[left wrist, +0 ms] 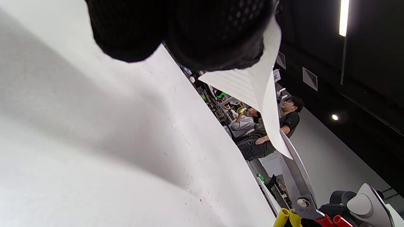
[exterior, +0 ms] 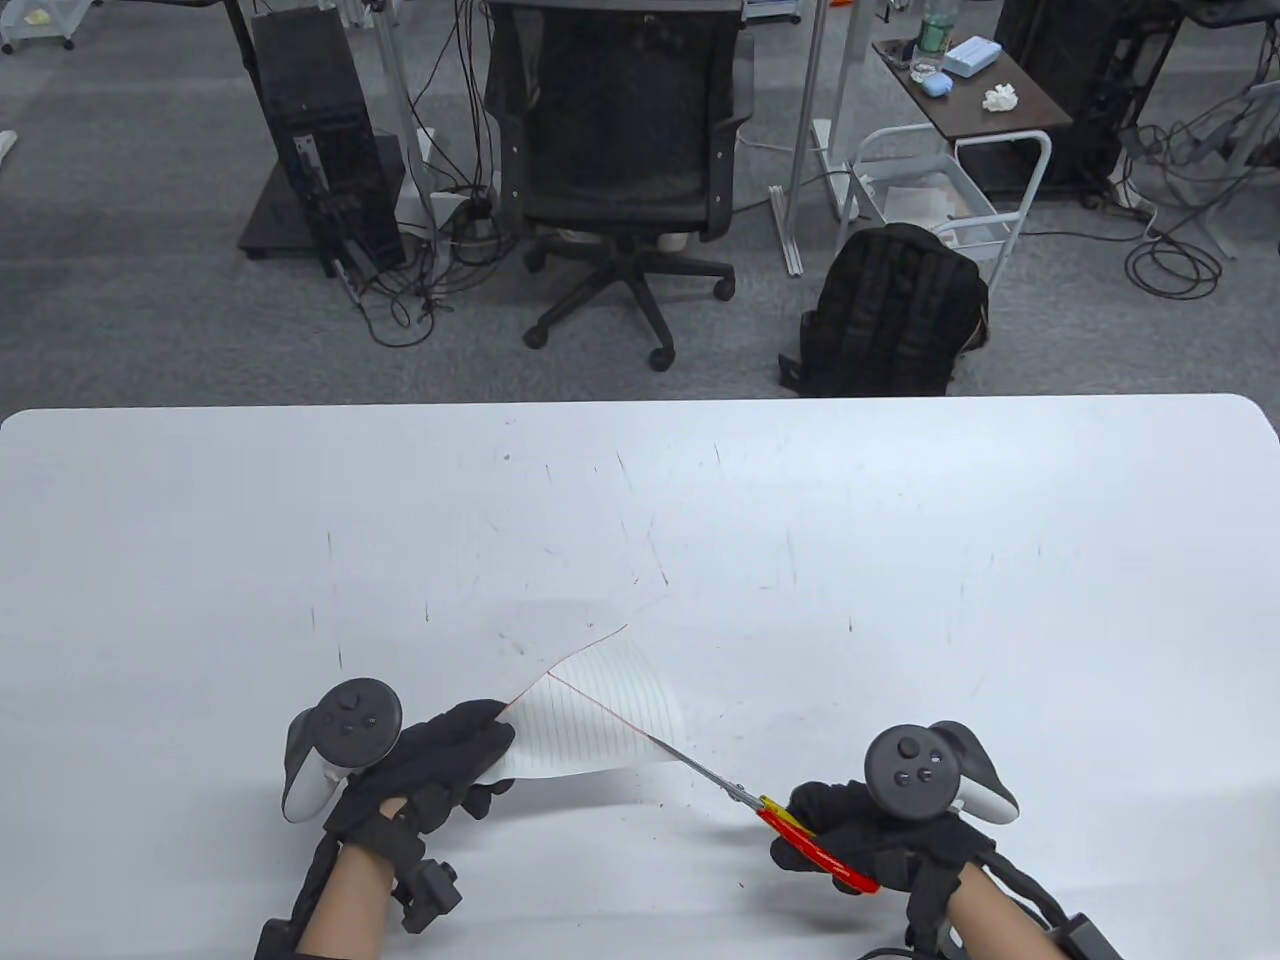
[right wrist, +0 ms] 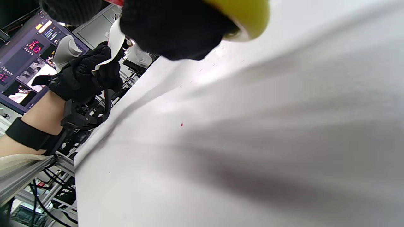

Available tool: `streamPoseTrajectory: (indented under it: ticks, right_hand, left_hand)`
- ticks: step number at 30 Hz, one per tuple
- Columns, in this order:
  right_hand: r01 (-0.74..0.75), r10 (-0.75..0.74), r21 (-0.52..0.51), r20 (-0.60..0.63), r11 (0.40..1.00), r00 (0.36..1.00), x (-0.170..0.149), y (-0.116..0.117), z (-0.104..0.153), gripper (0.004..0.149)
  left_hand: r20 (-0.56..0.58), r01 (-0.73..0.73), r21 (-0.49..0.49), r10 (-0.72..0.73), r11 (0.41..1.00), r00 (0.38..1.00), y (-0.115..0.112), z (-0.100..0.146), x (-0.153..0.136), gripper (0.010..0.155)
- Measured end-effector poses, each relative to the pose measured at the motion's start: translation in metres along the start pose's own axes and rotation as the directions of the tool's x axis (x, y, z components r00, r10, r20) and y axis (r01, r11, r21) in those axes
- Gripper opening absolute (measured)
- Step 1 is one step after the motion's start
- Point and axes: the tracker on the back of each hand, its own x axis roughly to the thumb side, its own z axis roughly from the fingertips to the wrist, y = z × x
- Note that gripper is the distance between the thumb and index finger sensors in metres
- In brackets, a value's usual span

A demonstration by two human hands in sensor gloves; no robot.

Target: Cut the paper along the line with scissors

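- The right hand (exterior: 880, 835) was curled closed around the red-and-yellow handles of the scissors (exterior: 790, 820), low at the near right of the table (exterior: 1000, 560); in the right wrist view a gloved finger (right wrist: 170, 28) pressed against a yellow handle loop (right wrist: 243, 15).
- The scissors pointed up and to the left, their metal blades meeting the near right corner of the paper, right where the red line (exterior: 600, 705) reached the edge. Whether the blades stood slightly apart or together could not be told.
- The left hand (exterior: 430, 770) pinched the left corner of the lined paper (exterior: 600, 720), fingers closed together on it, and held the sheet lifted off the table; the left wrist view showed the paper (left wrist: 255, 91) hanging from the gloved fingertips (left wrist: 217, 34) with a blade (left wrist: 295, 176) along its lower edge.
- The sheet curved upward at its far side, a red line crossing it from the upper left toward the blades.
- Each hand carried a tracker on its back: one (exterior: 335, 740) on the left, one (exterior: 935, 770) on the right.
- The white table bore scattered small pen marks and scratches.
- Beyond its far edge stood an office chair (exterior: 625, 170), a black backpack (exterior: 890, 310) and a computer tower (exterior: 320, 130) on grey carpet.
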Motion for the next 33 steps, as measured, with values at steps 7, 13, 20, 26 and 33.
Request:
streamPoseTrajectory:
  ticks: [7,13,20,26,33]
  right_hand:
    - [0.034,-0.035,0.059,0.014,0.998,0.999,0.0,0.002,0.0,0.066]
    - [0.046,-0.048,0.107,0.013,0.993,0.999,0.0,0.004,0.0,0.071]
    - [0.037,-0.039,0.128,0.019,0.991,0.999,0.001,0.005,-0.001,0.071]
    - [0.044,-0.046,0.121,0.016,0.992,0.999,0.001,0.005,-0.001,0.071]
    - [0.04,-0.041,0.12,0.009,0.992,0.999,0.002,0.005,-0.001,0.071]
  left_hand:
    - [-0.009,0.005,-0.021,-0.005,1.0,1.0,-0.003,-0.002,0.0,0.039]
    - [0.0,0.036,-0.036,-0.036,0.999,0.999,-0.007,-0.003,0.004,0.039]
    - [0.023,0.06,-0.07,-0.059,0.996,0.998,-0.013,-0.004,0.01,0.04]
    - [0.038,0.071,-0.065,-0.069,0.995,0.997,-0.016,-0.004,0.013,0.04]
    - [0.038,0.054,-0.09,-0.051,0.994,0.998,-0.018,-0.005,0.011,0.04]
